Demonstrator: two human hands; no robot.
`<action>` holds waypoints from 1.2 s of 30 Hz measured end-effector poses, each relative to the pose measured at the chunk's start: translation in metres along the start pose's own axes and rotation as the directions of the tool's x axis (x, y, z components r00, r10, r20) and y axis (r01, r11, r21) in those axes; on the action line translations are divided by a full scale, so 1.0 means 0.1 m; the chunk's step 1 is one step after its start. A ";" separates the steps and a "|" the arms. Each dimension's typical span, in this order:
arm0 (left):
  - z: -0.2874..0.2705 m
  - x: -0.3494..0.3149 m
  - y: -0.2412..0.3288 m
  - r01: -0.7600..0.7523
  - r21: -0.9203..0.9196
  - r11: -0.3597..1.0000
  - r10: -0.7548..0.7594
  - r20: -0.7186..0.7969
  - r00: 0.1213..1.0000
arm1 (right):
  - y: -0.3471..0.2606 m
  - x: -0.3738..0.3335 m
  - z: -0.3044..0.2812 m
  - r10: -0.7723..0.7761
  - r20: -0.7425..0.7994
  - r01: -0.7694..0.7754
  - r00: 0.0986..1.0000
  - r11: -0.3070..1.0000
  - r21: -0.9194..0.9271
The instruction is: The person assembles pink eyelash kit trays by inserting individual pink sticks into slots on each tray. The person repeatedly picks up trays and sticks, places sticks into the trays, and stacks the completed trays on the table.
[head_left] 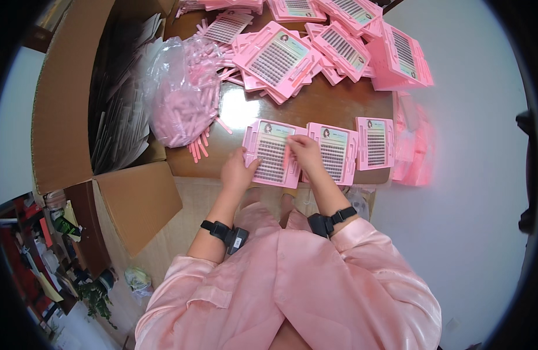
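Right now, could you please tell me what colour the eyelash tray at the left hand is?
The eyelash tray is pink, best seen in the head view.

Satiny pink top (315,268) with pocket flap (210,296), black forearm straps (343,215), boxy black modules (321,225)

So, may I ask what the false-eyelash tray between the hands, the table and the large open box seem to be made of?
False-eyelash tray: probably moulded plastic, smooth pink; recessed slots in its border suggest this.
Table: likely varnished wood or a wood-look surface, glossy brown; a bright reflection shows on top.
Open box: apparently cardboard, matte brown, with stiff folding flaps.
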State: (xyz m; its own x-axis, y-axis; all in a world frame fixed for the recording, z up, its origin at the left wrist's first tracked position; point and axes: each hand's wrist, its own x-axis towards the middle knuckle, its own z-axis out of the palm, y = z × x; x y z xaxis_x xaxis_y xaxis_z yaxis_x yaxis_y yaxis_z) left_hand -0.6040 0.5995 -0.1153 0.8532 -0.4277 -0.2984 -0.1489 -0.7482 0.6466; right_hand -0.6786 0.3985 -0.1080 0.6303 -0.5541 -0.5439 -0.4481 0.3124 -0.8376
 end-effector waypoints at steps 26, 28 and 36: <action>0.01 -0.02 -0.09 0.064 0.033 0.997 -0.059 -0.130 0.990 | 0.11 -0.01 -0.19 0.007 -0.204 -0.176 0.979 0.537 -0.825; 0.01 -0.01 -0.09 0.073 0.026 0.997 -0.069 -0.126 0.990 | 0.08 -0.03 -0.18 -0.035 -0.197 -0.158 0.980 0.471 -0.868; 0.00 0.01 -0.10 0.078 0.025 0.997 -0.074 -0.110 0.991 | 0.08 -0.09 -0.23 0.033 -0.172 -0.164 0.985 0.512 -0.843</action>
State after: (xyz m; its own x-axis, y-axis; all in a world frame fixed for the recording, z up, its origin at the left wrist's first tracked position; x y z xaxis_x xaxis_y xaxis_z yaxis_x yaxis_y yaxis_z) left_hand -0.6017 0.6072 -0.1219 0.9118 -0.3122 -0.2666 -0.0947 -0.7918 0.6034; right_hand -0.7027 0.3880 -0.1086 0.4967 -0.6677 -0.5545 -0.8676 -0.3995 -0.2961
